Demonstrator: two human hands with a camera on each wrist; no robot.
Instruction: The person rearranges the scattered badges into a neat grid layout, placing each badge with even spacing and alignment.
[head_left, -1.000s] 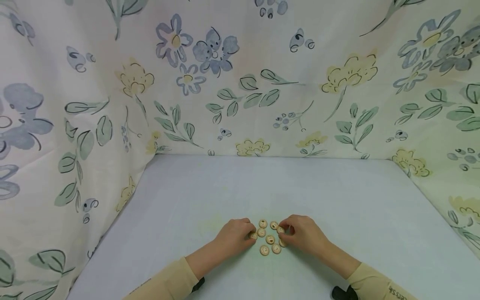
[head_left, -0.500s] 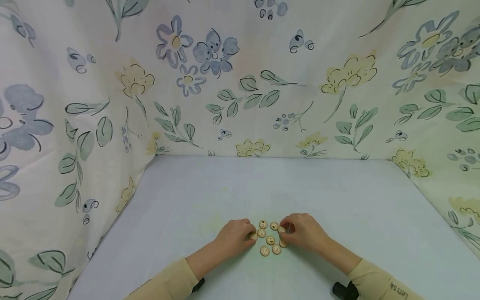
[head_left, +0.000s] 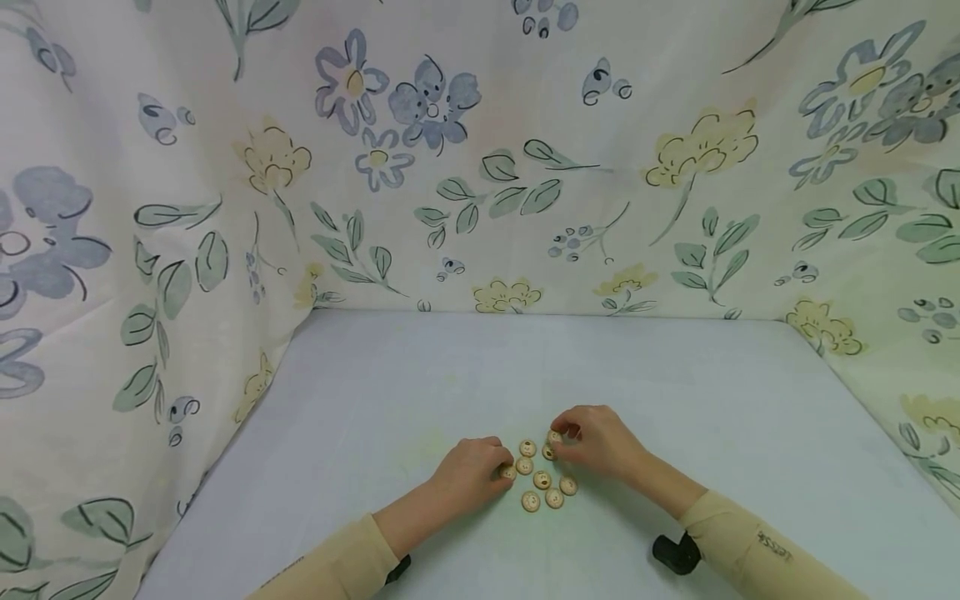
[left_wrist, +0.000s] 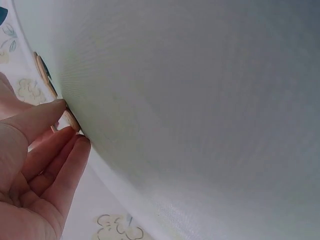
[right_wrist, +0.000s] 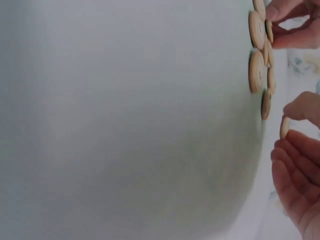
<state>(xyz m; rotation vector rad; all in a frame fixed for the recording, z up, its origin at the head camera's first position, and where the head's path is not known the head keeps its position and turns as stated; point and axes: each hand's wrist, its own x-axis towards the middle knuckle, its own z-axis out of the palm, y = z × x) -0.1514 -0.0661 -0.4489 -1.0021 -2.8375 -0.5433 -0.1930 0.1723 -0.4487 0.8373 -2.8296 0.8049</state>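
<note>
Small round wooden discs with dark markings, such as this one (head_left: 542, 479), lie flat in a loose cluster on the white table. At the cluster's left edge my left hand (head_left: 468, 469) pinches one wooden disc (left_wrist: 71, 120) between thumb and fingers, low at the tabletop. My right hand (head_left: 600, 442) is at the far right of the cluster, holding another wooden disc (right_wrist: 285, 127) by its edges. In the right wrist view that disc is off the table, tilted on edge. Beneath it in the head view, a wooden disc (head_left: 549, 452) is partly covered by my thumb.
The white tabletop (head_left: 375, 383) stretches away to a floral curtain (head_left: 480, 167) that hangs behind it and along both sides. A black wrist device (head_left: 677, 553) sits below my right forearm, beside the beige sleeve (head_left: 765, 542).
My right hand has moved away from me and slightly left, carrying a disc from the cluster's right side. The disc near there now shows fully. My left hand stays put.
</note>
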